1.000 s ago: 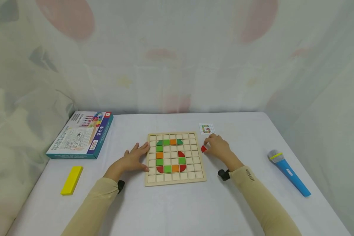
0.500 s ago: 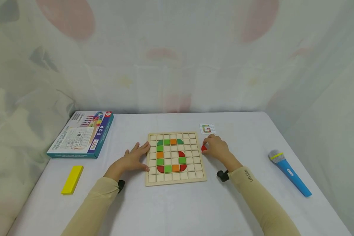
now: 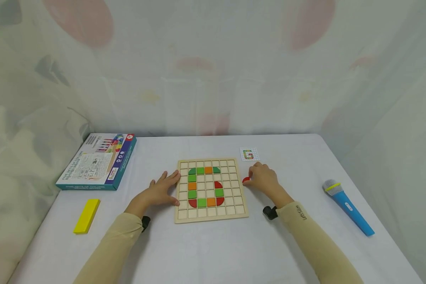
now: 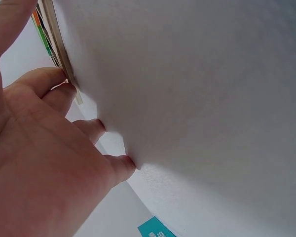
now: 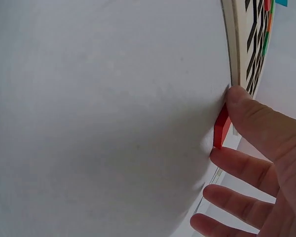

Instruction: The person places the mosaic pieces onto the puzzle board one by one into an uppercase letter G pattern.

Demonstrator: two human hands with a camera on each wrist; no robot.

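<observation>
A square wooden grid board (image 3: 234, 213) lies mid-table, with green, orange and red tiles (image 3: 202, 202) set in a G shape. Fingers spread, my left hand (image 3: 158, 192) rests against the board's left edge; in the left wrist view, a thumb and a fingertip are at its wooden side. Just off the board's right edge, my right hand (image 3: 263, 178) holds a red curved tile (image 3: 246, 180) low over the cloth. In the right wrist view, this red tile (image 5: 221, 127) sits between thumb and index fingertip, while the other fingers extend below.
Behind the right hand lies a small card (image 3: 249, 154) printed with a coloured G. A flat puzzle box (image 3: 92, 165) is at the back left, a yellow block (image 3: 86, 216) in front of it. A blue toy microphone (image 3: 351, 211) lies at the right.
My right hand shifts slightly and its index finger moves to the right, while the red tile turns a little in place. My left hand and the board stay put.
</observation>
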